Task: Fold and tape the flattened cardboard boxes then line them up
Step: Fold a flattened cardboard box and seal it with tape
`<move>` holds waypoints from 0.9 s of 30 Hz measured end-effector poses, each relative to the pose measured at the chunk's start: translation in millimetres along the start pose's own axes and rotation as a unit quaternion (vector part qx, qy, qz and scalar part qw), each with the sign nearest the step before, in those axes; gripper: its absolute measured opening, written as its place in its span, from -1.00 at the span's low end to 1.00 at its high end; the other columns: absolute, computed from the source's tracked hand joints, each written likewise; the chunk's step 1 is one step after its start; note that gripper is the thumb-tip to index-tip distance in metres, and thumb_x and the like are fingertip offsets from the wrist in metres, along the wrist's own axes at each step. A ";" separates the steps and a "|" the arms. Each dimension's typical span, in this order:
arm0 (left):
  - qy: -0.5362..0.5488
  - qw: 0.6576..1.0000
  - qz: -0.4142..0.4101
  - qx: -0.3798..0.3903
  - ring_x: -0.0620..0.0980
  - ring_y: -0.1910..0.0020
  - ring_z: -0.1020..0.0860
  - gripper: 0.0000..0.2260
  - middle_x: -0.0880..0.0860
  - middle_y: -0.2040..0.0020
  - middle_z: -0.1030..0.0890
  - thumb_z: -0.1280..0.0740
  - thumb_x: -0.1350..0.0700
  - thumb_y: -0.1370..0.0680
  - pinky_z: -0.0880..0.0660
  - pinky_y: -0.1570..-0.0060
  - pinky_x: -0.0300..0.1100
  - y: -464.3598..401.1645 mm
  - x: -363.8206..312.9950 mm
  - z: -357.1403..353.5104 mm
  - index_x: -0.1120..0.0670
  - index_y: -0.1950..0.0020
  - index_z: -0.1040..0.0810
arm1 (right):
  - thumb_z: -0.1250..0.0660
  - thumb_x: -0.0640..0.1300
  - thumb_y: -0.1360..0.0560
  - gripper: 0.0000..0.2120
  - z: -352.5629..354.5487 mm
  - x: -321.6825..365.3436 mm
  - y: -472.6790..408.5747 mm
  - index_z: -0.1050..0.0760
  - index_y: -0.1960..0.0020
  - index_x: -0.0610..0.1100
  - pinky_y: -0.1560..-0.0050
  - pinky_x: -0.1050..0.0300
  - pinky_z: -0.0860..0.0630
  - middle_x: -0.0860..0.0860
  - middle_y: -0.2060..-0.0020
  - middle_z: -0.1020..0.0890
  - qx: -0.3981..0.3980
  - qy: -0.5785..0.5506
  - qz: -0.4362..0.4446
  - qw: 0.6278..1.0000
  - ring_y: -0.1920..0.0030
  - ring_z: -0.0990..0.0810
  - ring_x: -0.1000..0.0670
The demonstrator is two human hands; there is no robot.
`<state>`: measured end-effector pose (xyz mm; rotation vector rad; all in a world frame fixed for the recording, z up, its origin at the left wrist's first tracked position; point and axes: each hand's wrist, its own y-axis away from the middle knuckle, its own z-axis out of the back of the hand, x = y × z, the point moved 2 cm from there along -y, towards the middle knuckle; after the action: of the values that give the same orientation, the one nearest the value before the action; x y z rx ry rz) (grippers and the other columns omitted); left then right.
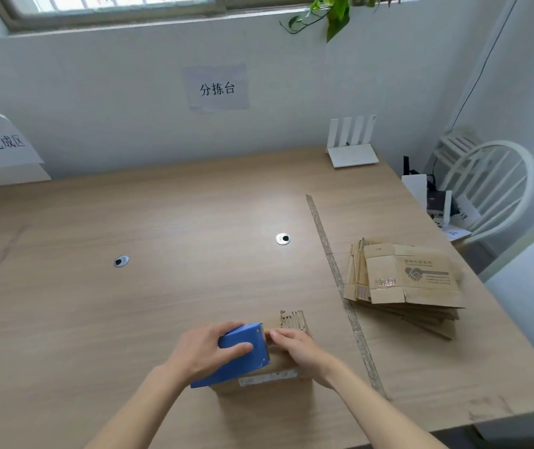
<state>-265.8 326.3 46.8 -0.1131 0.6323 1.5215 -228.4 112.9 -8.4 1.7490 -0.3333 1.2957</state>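
Taping is the step in hand, by my reading. I have the left hand (209, 346) curled round the blue tape dispenser (238, 354), thumb on its near face, holding it tilted on top of the folded box (272, 371), which stands close to the bench's near edge, somewhat right of centre. That angle appears chosen to bring the dispenser's mouth down onto the top seam. The right hand (301, 353) lies over the box top just beside the dispenser, fingers bent and pressing down; I judge it is there to keep the flaps closed and the box steady, though whether the fingertips pinch a tape end I cannot tell. A flap (293, 319) with exposed corrugation shows beyond the fingers.

The stack of flattened boxes (404, 283) lies toward the right edge of the bench (162, 303), beyond a long strip (340, 286) running front to back, within reach yet apart from the work. No finished boxes are lined up in view. Risk noted: the box may shift if the right hand eases its pressure.
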 end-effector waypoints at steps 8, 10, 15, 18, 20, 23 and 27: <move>-0.016 1.000 -0.012 -0.004 -0.28 0.07 -0.54 -0.61 -0.35 -0.02 -0.61 -0.23 -0.38 -0.52 -0.42 0.15 -0.33 4.0 1.8 -0.8 -0.39 -0.34 -0.42 | -0.16 -0.04 -0.71 -0.70 1.0 1.4 -2.5 -0.62 -0.29 -0.02 -0.28 0.09 -0.55 0.02 -0.15 -0.71 0.018 -0.039 -0.012 0.999 -0.22 -0.65 -0.02; -0.017 1.000 -0.012 -0.006 -0.29 0.05 -0.54 -0.59 -0.36 -0.03 -0.60 -0.23 -0.39 -0.52 -0.40 0.15 -0.35 4.6 3.0 -0.7 -0.40 -0.35 -0.41 | -0.22 -0.08 -0.69 -0.74 1.3 -3.7 -6.6 -0.62 -0.29 0.00 -0.33 0.03 -0.53 0.03 -0.15 -0.71 0.007 -0.035 -0.005 0.999 -0.23 -0.64 -0.02; -0.027 1.000 -0.013 -0.008 -0.29 0.06 -0.53 -0.60 -0.36 -0.02 -0.60 -0.23 -0.40 -0.50 -0.38 0.17 -0.35 4.3 2.6 -2.2 -0.43 -0.33 -0.40 | -0.41 -0.28 -0.55 -0.78 -1.7 -10.8 -15.6 -0.68 -0.16 -0.14 -0.18 0.13 -0.60 -0.03 -0.04 -0.74 -0.051 -0.014 0.035 0.998 -0.13 -0.69 0.00; -0.042 0.999 -0.019 -0.015 -0.28 0.08 -0.53 -0.59 -0.36 -0.01 -0.60 -0.19 -0.41 -0.51 -0.36 0.19 -0.34 3.4 -0.5 -3.7 -0.41 -0.34 -0.40 | -0.52 -0.30 -0.44 -0.87 -0.4 -12.4 -19.5 -0.73 0.04 -0.15 -0.12 0.05 -0.65 -0.04 0.14 -0.76 -0.122 0.002 0.039 0.992 0.03 -0.74 -0.03; -0.052 0.998 -0.012 -0.023 -0.24 0.11 -0.54 -0.60 -0.32 0.02 -0.61 -0.17 -0.41 -0.52 -0.36 0.22 -0.32 -0.3 -3.4 -3.1 -0.40 -0.33 -0.42 | -0.55 -0.30 -0.41 -0.90 2.1 -9.1 -18.0 -0.72 0.08 -0.18 -0.01 0.11 -0.66 -0.08 0.20 -0.76 -0.149 0.007 0.042 0.988 0.12 -0.74 -0.04; -0.086 0.996 0.008 -0.025 -0.17 0.18 -0.54 -0.61 -0.23 0.08 -0.62 -0.14 -0.43 -0.52 -0.35 0.30 -0.24 -4.9 -2.7 -0.5 -0.35 -0.28 -0.47 | -0.55 -0.32 -0.40 -0.86 26.9 -5.1 -9.2 -0.66 0.06 -0.21 0.22 0.25 -0.60 -0.15 0.24 -0.74 -0.210 0.007 0.031 0.977 0.29 -0.70 0.02; -0.132 0.991 0.008 -0.007 -0.12 0.18 -0.55 -0.58 -0.18 0.06 -0.63 -0.15 -0.41 -0.52 -0.35 0.28 -0.19 -14.1 -9.8 -3.7 -0.26 -0.25 -0.52 | -0.52 -0.36 -0.41 -0.82 77.8 -16.2 3.9 -0.59 0.04 -0.22 0.10 0.03 -0.70 -0.16 0.26 -0.71 -0.270 0.019 -0.011 0.963 0.29 -0.70 -0.04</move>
<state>-252.8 314.8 43.8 0.0828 0.4130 1.5249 -189.3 45.2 -23.5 1.2584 -0.5831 1.0901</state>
